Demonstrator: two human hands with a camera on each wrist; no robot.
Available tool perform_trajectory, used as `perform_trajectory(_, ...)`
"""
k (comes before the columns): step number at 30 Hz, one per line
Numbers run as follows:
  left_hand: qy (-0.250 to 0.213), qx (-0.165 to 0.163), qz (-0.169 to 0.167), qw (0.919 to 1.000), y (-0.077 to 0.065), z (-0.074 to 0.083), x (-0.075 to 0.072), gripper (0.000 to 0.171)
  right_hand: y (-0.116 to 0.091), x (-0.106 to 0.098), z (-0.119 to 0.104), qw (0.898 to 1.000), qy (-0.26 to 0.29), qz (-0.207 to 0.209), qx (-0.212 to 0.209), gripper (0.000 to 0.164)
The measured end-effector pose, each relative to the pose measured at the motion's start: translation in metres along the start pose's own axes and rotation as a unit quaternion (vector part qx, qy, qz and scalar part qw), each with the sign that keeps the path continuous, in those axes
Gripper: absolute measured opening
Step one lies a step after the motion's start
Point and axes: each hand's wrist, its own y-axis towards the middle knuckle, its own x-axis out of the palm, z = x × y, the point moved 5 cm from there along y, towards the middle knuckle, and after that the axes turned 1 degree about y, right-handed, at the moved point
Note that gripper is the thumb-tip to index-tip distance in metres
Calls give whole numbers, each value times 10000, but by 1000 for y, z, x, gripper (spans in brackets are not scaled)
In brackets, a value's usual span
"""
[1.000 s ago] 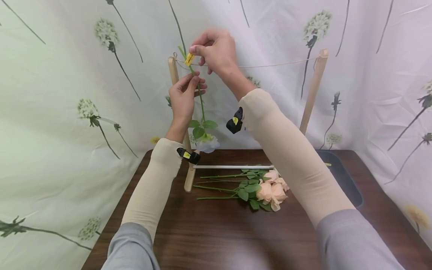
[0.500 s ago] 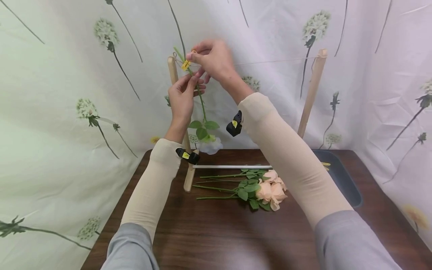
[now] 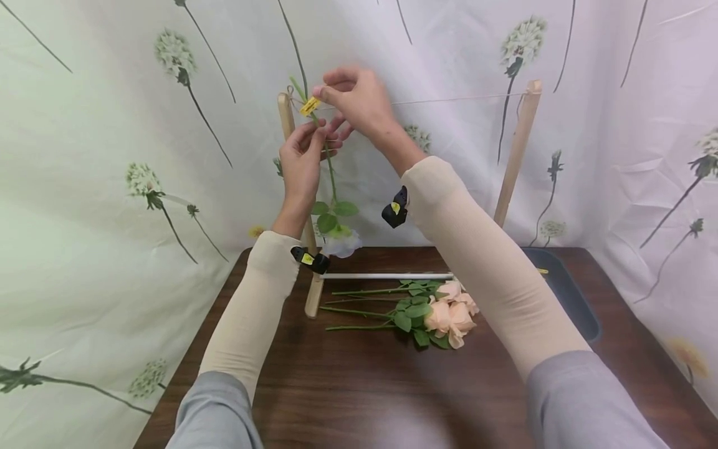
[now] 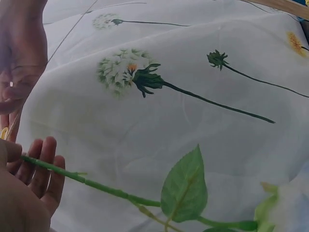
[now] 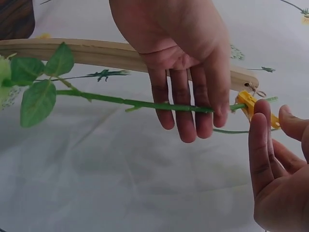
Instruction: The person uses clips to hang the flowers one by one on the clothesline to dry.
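A pale white-blue rose hangs head down, its green stem rising past the twine near the left post. My left hand pinches that stem between thumb and index finger, the other fingers behind it. Just above, a yellow clothespin sits across the upper stem at the twine. My right hand pinches the clothespin's handle end between thumb and fingers. In the right wrist view, the clothespin straddles the stem close to the cut end. Whether its jaws also grip the twine I cannot tell.
Two wooden posts, left and right, hold up the twine, with a white rod low between them. Several peach roses lie on the brown table. A dark grey tray with something yellow stands at right.
My right hand has come down a little with the clothespin, which now lies flatter across the stem. The rose has swung slightly; my left hand has stayed nearly still.
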Motion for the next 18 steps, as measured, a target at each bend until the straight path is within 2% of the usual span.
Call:
perform_trajectory(4, 63, -24, -30, 10000, -1, -3, -1, 31, -3, -6, 3, 9990, 435, -9, -133, 41)
perform_trajectory(7, 282, 12, -66, 9996, -3, -7, -3, 34, -7, -12, 5, 9980, 569, 65, -272, 34)
perform_trajectory(14, 911, 17, -163, 9957, -11, -11, -10, 35, -17, -25, 11, 9980, 319, 237, -484, 16)
perform_trajectory(18, 1208, -6, -252, 9924, -19, -10, -15, 37, -28, -31, 15, 9972, 68, 225, -713, 12)
